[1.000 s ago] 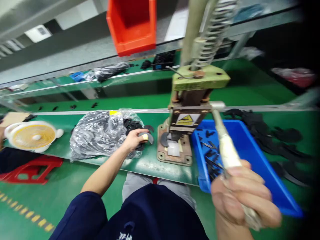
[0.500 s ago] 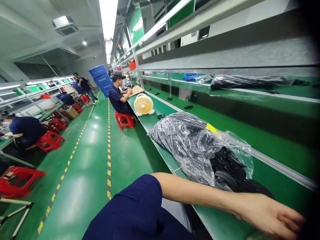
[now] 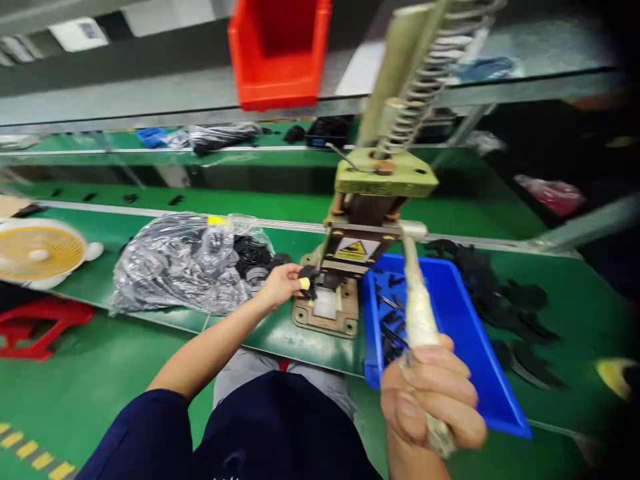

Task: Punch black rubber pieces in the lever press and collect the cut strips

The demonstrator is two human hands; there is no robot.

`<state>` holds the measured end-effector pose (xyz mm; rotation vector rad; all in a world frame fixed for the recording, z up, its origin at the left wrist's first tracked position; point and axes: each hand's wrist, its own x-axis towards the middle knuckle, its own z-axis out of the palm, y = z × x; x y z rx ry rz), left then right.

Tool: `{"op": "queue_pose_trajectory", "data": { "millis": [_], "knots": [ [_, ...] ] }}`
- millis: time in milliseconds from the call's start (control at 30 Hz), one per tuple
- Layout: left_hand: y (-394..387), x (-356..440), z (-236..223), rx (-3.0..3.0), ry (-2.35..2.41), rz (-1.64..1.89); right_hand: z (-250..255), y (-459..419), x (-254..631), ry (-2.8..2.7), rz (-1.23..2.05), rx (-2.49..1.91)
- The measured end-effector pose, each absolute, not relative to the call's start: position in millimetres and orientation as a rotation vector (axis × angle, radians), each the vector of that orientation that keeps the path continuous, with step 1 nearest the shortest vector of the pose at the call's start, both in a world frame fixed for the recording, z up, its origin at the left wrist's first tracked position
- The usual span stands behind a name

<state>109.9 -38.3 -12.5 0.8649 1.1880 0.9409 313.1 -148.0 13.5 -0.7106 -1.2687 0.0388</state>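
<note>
My left hand [image 3: 281,285] pinches a small black plastic part [image 3: 311,273] at the base of a hand press [image 3: 357,247]. Something yellow, perhaps tape, shows at its fingertips. My right hand [image 3: 434,395] is wrapped round the press's lever [image 3: 419,300], which is bound in pale wrapping and points down toward me. A pale block [image 3: 325,303] sits on the press's base plate, just right of the black part. To the left lies a clear plastic bag [image 3: 175,267] with black parts spilling from its open end.
A blue bin [image 3: 475,333] with small dark pieces stands right of the press. Loose black parts [image 3: 520,300] lie beyond it. A yellow and white fan [image 3: 43,253] is at left, above a red stool [image 3: 43,327]. An orange bin [image 3: 280,53] hangs overhead.
The view has swung right from the aisle to the press. My left hand now holds a black part at the press, and my right hand has come into view on the lever.
</note>
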Motion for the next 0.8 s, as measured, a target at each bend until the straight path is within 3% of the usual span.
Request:
{"op": "queue_pose_trajectory", "data": {
  "millis": [100, 800],
  "knots": [
    [-29, 117, -15, 0.927, 1.235, 0.904, 11, -165, 323, -1.194, -0.127, -0.715],
    [-6, 140, -11, 1.248, 1.401, 0.605, 11, -160, 317, -1.174, -0.114, -0.711]
  ]
}}
